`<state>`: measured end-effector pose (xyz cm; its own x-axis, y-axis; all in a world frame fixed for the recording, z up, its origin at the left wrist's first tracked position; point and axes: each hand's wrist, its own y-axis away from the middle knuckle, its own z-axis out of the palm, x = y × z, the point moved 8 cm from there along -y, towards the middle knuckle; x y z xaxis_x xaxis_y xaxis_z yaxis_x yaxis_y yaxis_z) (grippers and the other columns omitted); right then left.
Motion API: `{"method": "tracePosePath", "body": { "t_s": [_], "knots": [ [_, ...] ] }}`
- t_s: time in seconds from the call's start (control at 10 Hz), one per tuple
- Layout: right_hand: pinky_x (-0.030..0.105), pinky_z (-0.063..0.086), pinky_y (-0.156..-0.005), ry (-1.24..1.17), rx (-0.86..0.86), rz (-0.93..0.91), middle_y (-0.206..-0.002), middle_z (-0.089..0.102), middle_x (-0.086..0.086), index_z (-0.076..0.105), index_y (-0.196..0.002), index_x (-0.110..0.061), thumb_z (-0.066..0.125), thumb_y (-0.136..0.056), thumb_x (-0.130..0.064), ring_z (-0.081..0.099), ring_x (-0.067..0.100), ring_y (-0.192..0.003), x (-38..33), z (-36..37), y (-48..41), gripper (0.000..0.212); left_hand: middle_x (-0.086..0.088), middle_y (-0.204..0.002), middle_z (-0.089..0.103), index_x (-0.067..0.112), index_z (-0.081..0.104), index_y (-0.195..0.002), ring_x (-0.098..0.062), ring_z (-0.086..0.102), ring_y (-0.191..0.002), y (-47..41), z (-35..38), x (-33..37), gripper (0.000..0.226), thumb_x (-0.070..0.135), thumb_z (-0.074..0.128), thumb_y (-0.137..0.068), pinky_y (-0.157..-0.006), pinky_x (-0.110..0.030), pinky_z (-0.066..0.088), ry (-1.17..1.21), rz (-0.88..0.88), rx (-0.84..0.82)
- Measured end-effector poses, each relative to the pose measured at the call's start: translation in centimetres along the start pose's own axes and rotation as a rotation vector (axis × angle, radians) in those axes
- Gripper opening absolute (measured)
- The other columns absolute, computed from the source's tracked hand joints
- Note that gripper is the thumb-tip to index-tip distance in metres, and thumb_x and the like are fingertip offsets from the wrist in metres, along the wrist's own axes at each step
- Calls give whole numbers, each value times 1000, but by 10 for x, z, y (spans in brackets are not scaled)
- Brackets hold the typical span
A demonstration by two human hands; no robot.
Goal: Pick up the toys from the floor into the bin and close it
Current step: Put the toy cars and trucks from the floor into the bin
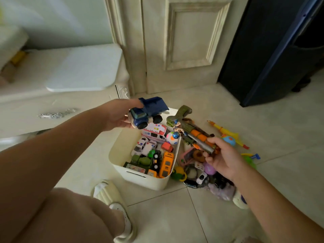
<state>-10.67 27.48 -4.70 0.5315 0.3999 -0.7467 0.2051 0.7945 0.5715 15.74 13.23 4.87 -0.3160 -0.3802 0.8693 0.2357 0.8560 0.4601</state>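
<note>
Left hand (117,116) grips the blue dump truck (149,112) over the bin's (119,151) far rim, cab toward 7 o'clock; right hand (222,158) clasps a long green-and-orange toy (194,134), axis 10-to-4 o'clock; loose toys (198,171) lie on the floor at the bin's 3 o'clock.

A cream panelled door (191,35) stands at the back, its frame just beside the carved corner of a white cabinet (35,102) on the left. A sparkly handle (56,114) sits on the cabinet's front. A tall dark blue unit (273,50) stands right of the door. Lower down, a cream slipper (107,192) is worn over a white sock (122,218)
</note>
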Motion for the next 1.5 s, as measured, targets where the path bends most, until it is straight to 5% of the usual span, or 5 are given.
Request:
{"method": "tracePosePath", "body": {
  "t_s": [0.4, 0.8, 1.1, 1.3, 1.5],
  "knots": [
    [18, 38, -37, 779, -79, 306, -81, 66, 16, 63, -105, -4, 62, -86, -23, 51, 13, -49, 68, 134, -148, 27, -12, -102, 65, 15, 59, -111, -24, 65, -87, -76, -69, -67, 26, 29, 56, -90, -74, -31, 55, 286, -51, 68],
    [9, 17, -30, 1279, -298, 609, -53, 53, 6, 65, -73, -3, 58, -87, -27, 29, 6, -30, 27, 176, -233, 28, -11, -100, 64, 19, 60, -109, -23, 65, -86, -120, -51, -112, 22, 29, 50, -93, -79, -36, 53, 450, -35, -20],
    [40, 56, -82, 794, -244, 153, -101, 67, 15, 59, -101, -10, 46, -99, -13, 66, 30, -92, 83, 214, -276, 13, -15, -103, 64, 15, 60, -113, -25, 64, -87, -143, -45, -113, 27, 27, 46, -94, -73, -32, 57, 623, 46, -25],
    [46, 58, -83, 579, -111, 325, -117, 65, 24, 56, -124, -3, 52, -94, -8, 66, 39, -104, 149, 187, -257, 31, -15, -112, 68, 12, 58, -122, -28, 68, -94, -158, -25, -132, 34, 29, 50, -94, -79, -35, 56, 565, -3, -15],
    [53, 48, -97, 77, -146, 384, -130, 60, 19, 55, -133, -18, 41, -94, -58, 59, 40, -118, 125, 153, -264, 58, -17, -111, 69, 13, 56, -121, -31, 70, -98, -154, 2, -165, 30, 26, 54, -95, -85, -40, 57, 553, -176, 12]
  ]
}}
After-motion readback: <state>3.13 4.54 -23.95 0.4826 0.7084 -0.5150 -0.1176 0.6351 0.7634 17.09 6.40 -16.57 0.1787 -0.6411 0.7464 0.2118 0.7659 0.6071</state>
